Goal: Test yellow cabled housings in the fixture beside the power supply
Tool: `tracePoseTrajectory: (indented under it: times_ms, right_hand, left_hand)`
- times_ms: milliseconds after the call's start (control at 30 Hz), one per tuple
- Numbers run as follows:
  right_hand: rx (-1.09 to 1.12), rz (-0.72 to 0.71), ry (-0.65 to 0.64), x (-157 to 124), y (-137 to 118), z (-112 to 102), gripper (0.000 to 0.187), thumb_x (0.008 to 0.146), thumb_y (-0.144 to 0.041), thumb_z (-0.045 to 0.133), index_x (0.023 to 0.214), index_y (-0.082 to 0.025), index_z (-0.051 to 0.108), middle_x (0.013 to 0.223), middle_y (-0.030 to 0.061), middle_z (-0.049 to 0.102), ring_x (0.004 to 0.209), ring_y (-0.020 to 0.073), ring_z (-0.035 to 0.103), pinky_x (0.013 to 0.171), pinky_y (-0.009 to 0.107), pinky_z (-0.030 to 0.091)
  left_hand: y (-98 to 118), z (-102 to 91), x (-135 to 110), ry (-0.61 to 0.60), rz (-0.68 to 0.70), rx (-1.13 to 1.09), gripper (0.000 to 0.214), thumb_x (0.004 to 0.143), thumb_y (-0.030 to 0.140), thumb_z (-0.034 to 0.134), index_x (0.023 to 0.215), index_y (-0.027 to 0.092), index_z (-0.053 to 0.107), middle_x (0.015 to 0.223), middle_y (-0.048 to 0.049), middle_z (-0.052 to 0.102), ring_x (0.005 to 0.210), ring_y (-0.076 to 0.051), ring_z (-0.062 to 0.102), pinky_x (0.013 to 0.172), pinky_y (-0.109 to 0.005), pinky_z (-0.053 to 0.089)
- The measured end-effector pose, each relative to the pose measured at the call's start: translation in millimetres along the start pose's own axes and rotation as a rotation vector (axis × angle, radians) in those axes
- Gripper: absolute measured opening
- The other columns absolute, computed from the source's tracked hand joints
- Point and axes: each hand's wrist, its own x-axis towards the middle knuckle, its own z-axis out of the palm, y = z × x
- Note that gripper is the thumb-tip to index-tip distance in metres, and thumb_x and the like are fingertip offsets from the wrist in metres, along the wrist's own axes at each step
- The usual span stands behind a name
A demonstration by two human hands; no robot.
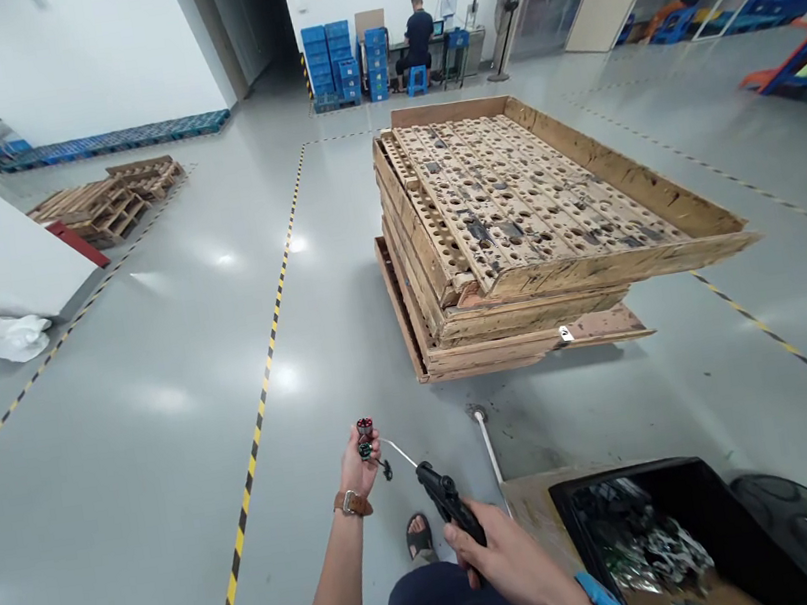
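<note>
My left hand [354,472] is closed around a small motor part [366,429] with dark red windings on top. A round black piece sits just below the windings, and a short dark cable with a plug [386,469] hangs to the right. My right hand [515,557] grips a black air blow gun [444,497] by its handle. Its thin, bent metal nozzle [402,452] points at the motor part, with the tip close to it; whether they touch, I cannot tell. A finger of my right hand curls near the trigger, partly hidden.
A pallet stack of wooden boards with holes [546,190] stands ahead. At lower right, a black bin [749,534] holds shiny small parts. A white pole [490,446] rises beside a worktop. Yellow-black tape [268,363] crosses the floor. Farther back, a person [419,32] sits near blue crates [328,51].
</note>
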Motion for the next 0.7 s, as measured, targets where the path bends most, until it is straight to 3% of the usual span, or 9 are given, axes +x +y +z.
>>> tracePoseTrajectory:
  times_ms: [67, 233, 400, 533, 700]
  right_hand:
    - [0.009, 0.001, 0.003, -0.3, 0.1, 0.6, 0.04, 0.092, -0.06, 0.044, 0.086, -0.022, 0.05, 0.075, 0.0018, 0.063, 0.062, 0.0169, 0.062, 0.062, 0.026, 0.046]
    - [-0.099, 0.018, 0.058, 1.8, 2.0, 2.4, 0.037, 0.094, -0.057, 0.044, 0.086, -0.022, 0.053, 0.073, 0.0028, 0.065, 0.062, 0.018, 0.061, 0.064, 0.027, 0.044]
    - [-0.124, 0.003, 0.062, 2.6, 2.8, 2.7, 0.035, 0.095, -0.054, 0.041, 0.085, -0.022, 0.051, 0.072, 0.0027, 0.064, 0.064, 0.0184, 0.061, 0.066, 0.028, 0.044]
    - [-0.091, 0.001, 0.053, 1.3, 2.6, 2.2, 0.036, 0.095, -0.054, 0.04, 0.088, -0.021, 0.053, 0.074, 0.0026, 0.063, 0.063, 0.0178, 0.062, 0.065, 0.028, 0.044]
    - [-0.035, -0.011, 0.036, -0.5, 1.4, 0.4, 0.041, 0.093, -0.06, 0.04, 0.086, -0.021, 0.052, 0.074, 0.0024, 0.062, 0.062, 0.0178, 0.062, 0.064, 0.028, 0.046]
  left_hand:
    - [0.0, -1.2, -1.0, -0.014, -0.04, -0.033, 0.032, 0.092, 0.044, 0.068, 0.091, 0.013, 0.067, 0.073, -0.0042, 0.065, 0.05, -0.005, 0.051, 0.038, -0.012, 0.037]
    - [-2.9, -0.6, -2.4, -0.012, -0.076, -0.08, 0.026, 0.093, 0.04, 0.07, 0.091, 0.015, 0.068, 0.088, -0.0086, 0.071, 0.062, -0.007, 0.061, 0.047, -0.013, 0.049]
    - [-3.6, 0.2, -0.5, -0.016, -0.07, -0.05, 0.026, 0.094, 0.04, 0.068, 0.097, 0.014, 0.07, 0.09, -0.0095, 0.073, 0.06, -0.007, 0.061, 0.046, -0.013, 0.048]
    - [-3.6, 1.3, -2.5, -0.022, 0.002, 0.029, 0.034, 0.081, 0.041, 0.081, 0.1, 0.016, 0.068, 0.101, -0.0114, 0.074, 0.07, -0.011, 0.067, 0.054, -0.018, 0.054]
    - [-0.9, 4.9, -4.2, 0.006, 0.188, 0.159, 0.055, 0.066, 0.04, 0.091, 0.111, 0.021, 0.066, 0.104, -0.0063, 0.072, 0.084, -0.017, 0.071, 0.064, -0.024, 0.056]
